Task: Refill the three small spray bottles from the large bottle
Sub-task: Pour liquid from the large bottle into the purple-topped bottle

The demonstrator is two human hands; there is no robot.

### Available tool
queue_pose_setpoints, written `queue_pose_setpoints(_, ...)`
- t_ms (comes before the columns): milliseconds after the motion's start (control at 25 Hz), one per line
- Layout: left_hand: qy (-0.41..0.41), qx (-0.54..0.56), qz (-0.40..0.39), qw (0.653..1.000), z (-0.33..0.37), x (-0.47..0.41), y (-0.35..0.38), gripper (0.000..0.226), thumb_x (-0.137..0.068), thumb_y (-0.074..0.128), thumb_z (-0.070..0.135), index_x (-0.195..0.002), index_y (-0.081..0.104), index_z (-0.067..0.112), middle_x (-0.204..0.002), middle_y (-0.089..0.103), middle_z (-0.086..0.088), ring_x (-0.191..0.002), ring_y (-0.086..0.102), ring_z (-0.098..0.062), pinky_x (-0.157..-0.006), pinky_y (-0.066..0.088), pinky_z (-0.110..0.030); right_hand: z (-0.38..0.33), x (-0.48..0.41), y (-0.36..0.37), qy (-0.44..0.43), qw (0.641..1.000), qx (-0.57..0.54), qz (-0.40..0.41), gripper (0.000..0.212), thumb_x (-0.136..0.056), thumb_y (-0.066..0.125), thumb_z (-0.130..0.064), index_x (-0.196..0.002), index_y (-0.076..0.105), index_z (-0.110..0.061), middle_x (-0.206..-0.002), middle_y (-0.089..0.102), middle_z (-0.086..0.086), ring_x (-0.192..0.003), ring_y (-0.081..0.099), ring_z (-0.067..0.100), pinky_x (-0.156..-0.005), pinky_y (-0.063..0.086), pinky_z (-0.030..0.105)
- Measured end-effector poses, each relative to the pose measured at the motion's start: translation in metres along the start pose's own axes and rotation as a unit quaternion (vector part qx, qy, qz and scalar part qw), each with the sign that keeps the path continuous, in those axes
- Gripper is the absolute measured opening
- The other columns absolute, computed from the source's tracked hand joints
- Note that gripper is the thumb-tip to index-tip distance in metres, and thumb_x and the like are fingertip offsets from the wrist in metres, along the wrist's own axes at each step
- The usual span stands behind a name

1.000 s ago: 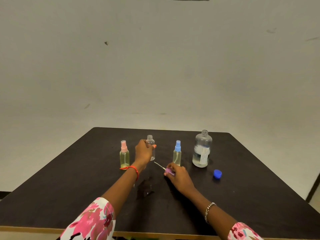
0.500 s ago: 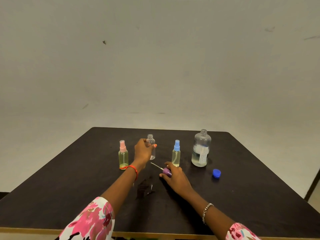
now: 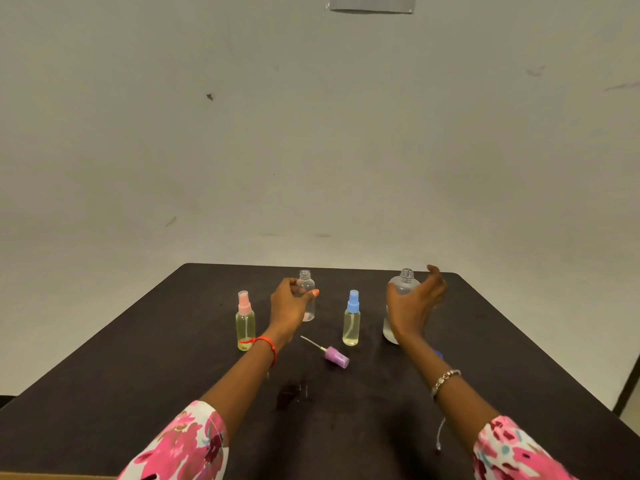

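1. Open small bottle (image 3: pixel 307 296): upright, long axis vertical, neck up, no cap. Stands toward far edge of counter (image 3: pixel 138 375), roughly mid-width. Nearly empty, just a bit of liquid at the base.
2. Purple spray head (image 3: pixel 335 356): lying flat on counter, long axis diagonal; dip tube points far-left, cap end points near-right. Sits between open small bottle and blue-capped bottle (image 3: pixel 352 318), a bit nearer the front edge.
3. Pink-capped bottle (image 3: pixel 245 320) and blue-capped bottle: both upright, caps on, yellowish liquid inside.
4. Large bottle (image 3: pixel 401 289): upright, neck open, toward far-right of counter, mostly hidden by right hand. Blue cap (image 3: pixel 438 355) only peeks out behind right wrist.
5. Diff vs 0.5 s ago: right hand was down on the purple spray head; now it's let go and moved right/up to the large bottle. Spray head stays on counter, loose. Left hand unchanged, same grip.
6. Left hand (image 3: pixel 289 304): wrapped around open small bottle's body from the left, thumb across front.
7. Right hand (image 3: pixel 414 306): fingers spread, curled around the large bottle's left/front side, not clenched; contact cannot tell.
8. Spray head lies between both forearms, touching neither hand.
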State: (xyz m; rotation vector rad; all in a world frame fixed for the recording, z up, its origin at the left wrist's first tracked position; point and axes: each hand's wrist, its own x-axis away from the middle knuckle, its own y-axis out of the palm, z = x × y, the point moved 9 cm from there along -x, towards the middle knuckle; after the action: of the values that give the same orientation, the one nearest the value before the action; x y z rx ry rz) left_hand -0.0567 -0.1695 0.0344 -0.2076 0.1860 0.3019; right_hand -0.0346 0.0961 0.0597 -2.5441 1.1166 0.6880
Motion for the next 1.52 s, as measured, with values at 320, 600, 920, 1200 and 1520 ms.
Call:
queue_pose_setpoints(320, 0.017, 0.027, -0.022, 0.999, 0.023, -0.005, -0.002, 0.049, -0.078, 0.071, 0.016, -0.120, 0.049, 0.004, -0.122, 0.058, -0.014, -0.110, 0.056, -0.024, -0.087, 0.047, -0.030, 0.076, -0.016, 0.032, 0.204, 0.965, 0.016, -0.162, 0.077, -0.063, 0.082, -0.015, -0.126, 0.039, -0.006, -0.132, 0.048, 0.018, -0.122, 0.046, 0.037, -0.104, 0.036, 0.054)
queue_pose_setpoints(600, 0.058, 0.039, -0.040, 0.997, 0.052, -0.002, -0.008, 0.049, -0.074, 0.074, 0.016, -0.118, 0.054, 0.008, -0.120, 0.060, -0.008, -0.100, 0.056, -0.017, -0.091, 0.052, -0.038, -0.012, -0.036, 0.029, 0.028, 0.989, 0.041, -0.137, 0.076, -0.059, 0.082, -0.017, -0.126, 0.046, -0.019, -0.123, 0.054, 0.014, -0.112, 0.053, 0.035, -0.097, 0.043, 0.053)
queue_pose_setpoints(920, 0.090, 0.032, -0.040, 0.995, 0.079, 0.001, -0.015, 0.048, -0.071, 0.077, 0.019, -0.114, 0.060, 0.006, -0.107, 0.066, -0.011, -0.092, 0.060, -0.018, -0.087, 0.055, -0.040, -0.112, -0.036, 0.038, -0.154, 0.964, 0.097, -0.196, 0.076, -0.056, 0.081, -0.018, -0.125, 0.049, -0.023, -0.118, 0.053, 0.014, -0.106, 0.053, 0.032, -0.095, 0.042, 0.049)
queue_pose_setpoints(1200, 0.091, 0.041, -0.048, 0.994, 0.091, -0.001, -0.023, 0.048, -0.073, 0.075, 0.020, -0.116, 0.059, 0.006, -0.116, 0.065, -0.016, -0.105, 0.062, -0.028, -0.077, 0.056, -0.036, -0.146, -0.033, 0.045, -0.228, 0.938, 0.126, -0.227, 0.075, -0.055, 0.080, -0.016, -0.124, 0.051, -0.022, -0.116, 0.052, 0.012, -0.108, 0.050, 0.027, -0.100, 0.034, 0.043)
queue_pose_setpoints(1520, 0.096, 0.047, -0.069, 0.992, 0.101, 0.003, -0.018, 0.049, -0.073, 0.075, 0.021, -0.117, 0.059, 0.005, -0.114, 0.066, -0.017, -0.105, 0.063, -0.028, -0.077, 0.056, -0.038, -0.160, -0.032, 0.047, -0.280, 0.917, 0.152, -0.240, 0.076, -0.056, 0.080, -0.016, -0.125, 0.050, -0.020, -0.116, 0.051, 0.014, -0.109, 0.047, 0.029, -0.100, 0.028, 0.041)
